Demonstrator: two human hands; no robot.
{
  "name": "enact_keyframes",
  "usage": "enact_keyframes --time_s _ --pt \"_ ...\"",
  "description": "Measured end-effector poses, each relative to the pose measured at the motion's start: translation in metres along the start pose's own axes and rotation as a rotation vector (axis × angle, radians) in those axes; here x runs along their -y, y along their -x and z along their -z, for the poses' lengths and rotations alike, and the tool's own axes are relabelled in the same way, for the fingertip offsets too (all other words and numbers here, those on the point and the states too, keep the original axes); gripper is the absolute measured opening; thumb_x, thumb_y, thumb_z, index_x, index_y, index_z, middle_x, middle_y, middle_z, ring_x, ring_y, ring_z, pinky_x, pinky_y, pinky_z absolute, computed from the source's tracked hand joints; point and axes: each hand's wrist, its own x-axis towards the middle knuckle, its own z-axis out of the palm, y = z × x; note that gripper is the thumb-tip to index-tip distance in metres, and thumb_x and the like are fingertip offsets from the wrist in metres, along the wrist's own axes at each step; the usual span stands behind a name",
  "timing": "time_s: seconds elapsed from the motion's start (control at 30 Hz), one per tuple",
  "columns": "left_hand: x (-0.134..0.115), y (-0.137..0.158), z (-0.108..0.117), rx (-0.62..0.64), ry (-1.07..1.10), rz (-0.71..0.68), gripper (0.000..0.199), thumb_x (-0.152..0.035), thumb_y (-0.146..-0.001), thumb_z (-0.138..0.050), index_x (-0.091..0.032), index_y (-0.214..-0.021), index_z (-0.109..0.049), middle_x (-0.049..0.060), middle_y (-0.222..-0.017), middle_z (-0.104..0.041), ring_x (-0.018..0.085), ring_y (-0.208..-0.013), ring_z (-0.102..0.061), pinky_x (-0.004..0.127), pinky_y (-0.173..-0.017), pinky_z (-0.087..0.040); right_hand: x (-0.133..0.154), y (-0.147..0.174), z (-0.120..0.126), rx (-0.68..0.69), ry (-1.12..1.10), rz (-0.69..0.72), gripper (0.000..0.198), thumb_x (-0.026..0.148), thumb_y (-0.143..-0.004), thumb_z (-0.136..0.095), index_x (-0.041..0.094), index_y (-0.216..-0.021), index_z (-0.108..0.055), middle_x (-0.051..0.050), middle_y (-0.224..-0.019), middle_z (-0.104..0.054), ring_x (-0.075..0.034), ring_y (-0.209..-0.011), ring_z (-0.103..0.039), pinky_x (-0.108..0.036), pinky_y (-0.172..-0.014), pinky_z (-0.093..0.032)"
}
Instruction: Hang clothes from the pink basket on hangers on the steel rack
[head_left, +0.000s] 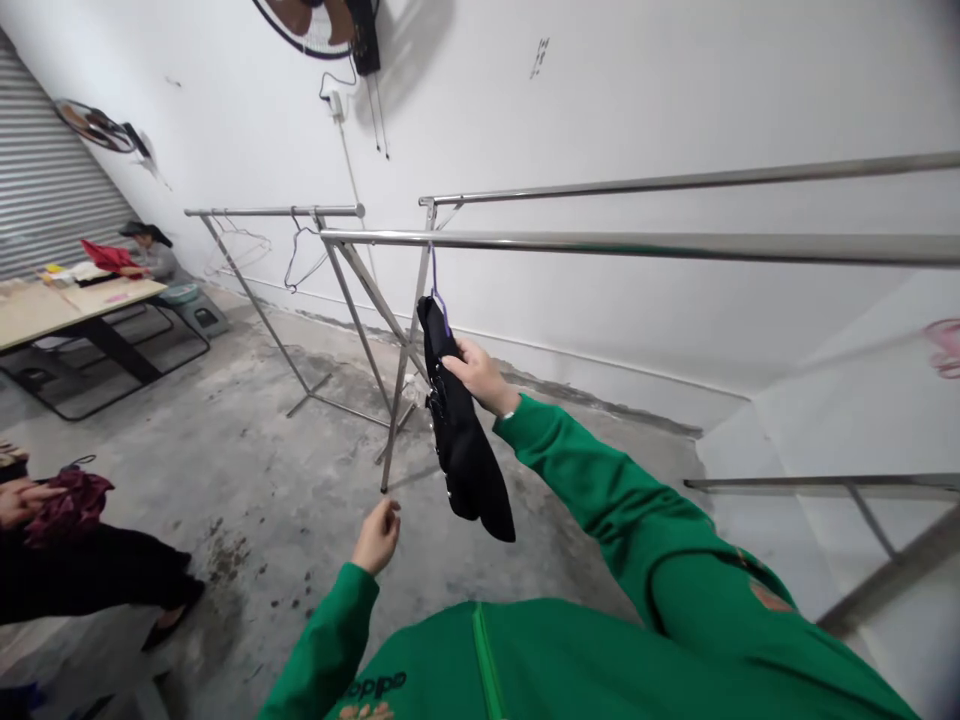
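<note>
- Right hand (480, 375): grasping the black garment (472, 450) near its upper part, thumb laid over the near face, fingers behind the edge.
- Left hand (377, 537): below and to the left of the garment, apart from it; fingers curled inward, cannot tell whether fully clenched.
- Garment position: hanging tilted over the floor (300, 480), its lower end slanting toward the right. Small shiny fittings run along its left edge.
- Purple hanger (436, 285): enters the top of the garment; its stem reaches up to the front rail (600, 243).
- Rear rail (675, 184): metal, behind the front rail, nearer the white wall (637, 90).
- Second rack (274, 211): to the left; a dark wire hanger (292, 272) hangs near its right end, paler hangers further left.
- Both sleeves of the wearer are green; the right one (585, 480) reaches across toward the rails.
- Far left: a seated person (159, 262) at a pale surface (67, 312), with red cloth (109, 257) at the hands.
- Lower left: another person in black trousers (97, 570), partly cut off by the frame, holding maroon fabric (71, 505).
- Two wall fans observed: one at top (319, 28), one further left (96, 127), near a ribbed shutter (45, 175).
</note>
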Motion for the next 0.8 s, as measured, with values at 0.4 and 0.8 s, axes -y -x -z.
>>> enact_keyframes --time_s 0.4,0.8 --pt "0.077 0.033 -0.012 -0.077 0.197 0.245 0.039 -0.052 -0.071 -0.047 -0.019 -0.086 -0.058 0.001 -0.065 -0.051 0.017 -0.057 -0.052 0.026 -0.047 -0.045 -0.037 -0.153 -0.078 -0.178 0.39 0.008 0.015 0.018 -0.079 -0.048 0.022 -0.073 -0.035 0.0 -0.073 -0.045 -0.016 -0.072 -0.045 -0.032 -0.078 -0.04" --pt "0.047 0.027 -0.033 0.095 -0.04 -0.008 0.022 -0.027 -0.078 -0.039 -0.017 -0.078 -0.059 0.009 -0.073 -0.064 0.019 -0.067 -0.063 0.032 -0.066 -0.052 -0.089 -0.072 -0.104 0.0 0.381 0.023 0.034 0.039 -0.091 -0.053 0.015 -0.115 -0.051 -0.006 -0.1 -0.06 -0.016 -0.09 -0.057 -0.032 -0.088 -0.046"
